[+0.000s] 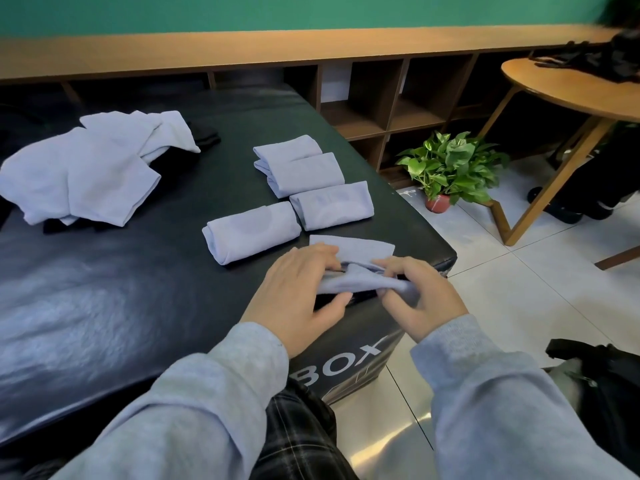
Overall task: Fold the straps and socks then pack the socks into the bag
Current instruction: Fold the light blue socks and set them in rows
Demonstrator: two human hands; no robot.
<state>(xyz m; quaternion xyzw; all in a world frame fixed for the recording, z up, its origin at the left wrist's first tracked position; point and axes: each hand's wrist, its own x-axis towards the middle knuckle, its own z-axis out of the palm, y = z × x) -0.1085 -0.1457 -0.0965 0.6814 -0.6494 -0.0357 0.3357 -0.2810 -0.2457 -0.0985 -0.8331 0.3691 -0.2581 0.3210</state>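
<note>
Both grips grasp one pale sock point(353, 268), left hand point(304, 292) pinning, right hand point(420, 296) pinching; at the black worktop point(138, 289) corner, it may slip off

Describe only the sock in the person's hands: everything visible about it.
The sock is pale blue-grey, soft knit fabric, partly folded. Its far part lies flat on the black padded surface near the corner; the near part is bunched and lifted. The left hand rests fingers on its left end, thumb beneath the near edge. The right hand pinches the bunched right end. It lies apart from the folded socks beyond.
</note>
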